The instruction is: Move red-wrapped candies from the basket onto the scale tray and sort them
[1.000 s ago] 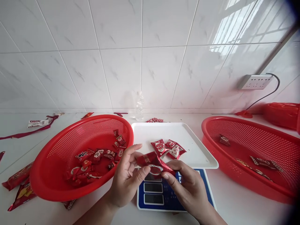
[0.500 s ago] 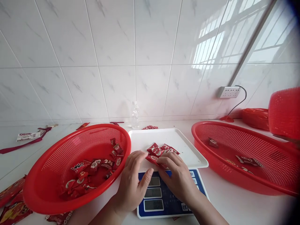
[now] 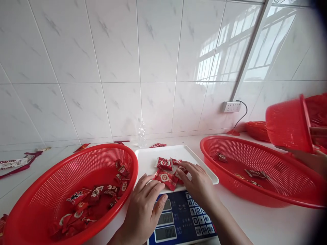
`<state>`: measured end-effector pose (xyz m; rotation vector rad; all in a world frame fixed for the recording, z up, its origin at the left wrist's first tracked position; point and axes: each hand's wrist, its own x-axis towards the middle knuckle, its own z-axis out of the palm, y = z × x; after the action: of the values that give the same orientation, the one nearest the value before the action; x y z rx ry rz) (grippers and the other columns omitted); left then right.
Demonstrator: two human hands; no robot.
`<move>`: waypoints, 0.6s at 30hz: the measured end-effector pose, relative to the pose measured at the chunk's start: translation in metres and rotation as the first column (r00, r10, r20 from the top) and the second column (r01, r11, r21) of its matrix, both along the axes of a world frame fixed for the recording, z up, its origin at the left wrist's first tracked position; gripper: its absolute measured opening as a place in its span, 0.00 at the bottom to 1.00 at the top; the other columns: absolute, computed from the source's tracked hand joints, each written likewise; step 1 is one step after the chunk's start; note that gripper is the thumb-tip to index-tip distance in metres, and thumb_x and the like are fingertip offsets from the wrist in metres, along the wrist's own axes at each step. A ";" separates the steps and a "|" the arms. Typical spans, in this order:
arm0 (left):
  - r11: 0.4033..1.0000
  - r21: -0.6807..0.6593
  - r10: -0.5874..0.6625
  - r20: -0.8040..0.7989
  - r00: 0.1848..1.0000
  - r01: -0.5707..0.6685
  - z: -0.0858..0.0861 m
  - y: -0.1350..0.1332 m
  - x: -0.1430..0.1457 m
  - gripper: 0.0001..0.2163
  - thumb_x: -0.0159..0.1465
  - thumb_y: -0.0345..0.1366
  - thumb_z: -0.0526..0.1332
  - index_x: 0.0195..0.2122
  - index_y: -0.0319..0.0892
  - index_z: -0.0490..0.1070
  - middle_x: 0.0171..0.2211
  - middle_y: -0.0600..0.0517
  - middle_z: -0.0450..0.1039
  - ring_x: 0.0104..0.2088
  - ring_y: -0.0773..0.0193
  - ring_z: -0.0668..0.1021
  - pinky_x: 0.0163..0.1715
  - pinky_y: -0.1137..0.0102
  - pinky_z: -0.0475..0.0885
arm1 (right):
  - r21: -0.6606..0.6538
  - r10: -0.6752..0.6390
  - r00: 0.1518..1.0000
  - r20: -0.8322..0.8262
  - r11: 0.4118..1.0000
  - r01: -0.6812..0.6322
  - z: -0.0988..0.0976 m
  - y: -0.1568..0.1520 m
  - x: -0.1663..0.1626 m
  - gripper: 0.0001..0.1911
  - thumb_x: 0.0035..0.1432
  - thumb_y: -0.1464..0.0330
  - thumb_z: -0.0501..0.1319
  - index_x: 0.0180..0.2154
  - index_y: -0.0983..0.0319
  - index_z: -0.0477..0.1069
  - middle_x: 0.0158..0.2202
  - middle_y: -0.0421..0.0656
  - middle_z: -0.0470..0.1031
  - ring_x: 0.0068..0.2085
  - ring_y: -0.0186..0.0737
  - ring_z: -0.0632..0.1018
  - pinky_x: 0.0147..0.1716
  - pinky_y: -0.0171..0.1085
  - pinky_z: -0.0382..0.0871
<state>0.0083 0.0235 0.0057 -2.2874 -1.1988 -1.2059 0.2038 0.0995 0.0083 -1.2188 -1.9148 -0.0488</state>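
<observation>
From here I can see the left hand (image 3: 146,200) and the right hand (image 3: 195,180), both bare, with slim fingers. The left thumb (image 3: 159,207) has a short, rounded nail. The right forearm (image 3: 227,219) is bare too, and it becomes narrower towards the wrist.

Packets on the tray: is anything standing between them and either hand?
Nothing visible. The left hand is at the near left of the packets, the right hand over their right side, at the tray.
</observation>
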 end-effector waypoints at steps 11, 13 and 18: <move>0.998 0.049 -0.040 -0.033 0.999 0.041 0.001 0.005 0.003 0.07 0.67 0.33 0.56 0.43 0.42 0.70 0.37 0.49 0.80 0.44 0.52 0.80 0.48 0.52 0.74 | -0.179 0.045 0.997 0.058 0.983 -0.034 0.011 0.003 0.007 0.18 0.67 0.62 0.48 0.49 0.57 0.73 0.52 0.47 0.76 0.52 0.47 0.77 0.48 0.47 0.73; 0.999 0.037 -0.036 -0.056 0.998 0.038 0.002 0.004 0.003 0.07 0.66 0.32 0.56 0.43 0.42 0.70 0.37 0.49 0.80 0.43 0.52 0.80 0.49 0.50 0.74 | -0.220 0.067 0.993 0.094 0.974 -0.044 0.015 0.011 0.010 0.18 0.67 0.62 0.50 0.51 0.57 0.73 0.55 0.48 0.74 0.54 0.49 0.76 0.48 0.50 0.72; 0.999 -0.019 -0.037 -0.174 0.984 0.034 0.006 0.001 0.003 0.10 0.66 0.34 0.56 0.47 0.39 0.71 0.42 0.47 0.81 0.45 0.47 0.80 0.46 0.46 0.75 | -0.299 0.181 0.968 0.172 0.946 -0.124 0.031 0.024 0.013 0.16 0.66 0.61 0.53 0.50 0.56 0.74 0.52 0.47 0.77 0.53 0.47 0.77 0.49 0.47 0.72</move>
<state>0.0115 0.0243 0.0114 -2.3787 -1.1129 -0.9872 0.2168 0.1237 0.0390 -1.2862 -2.2453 0.2042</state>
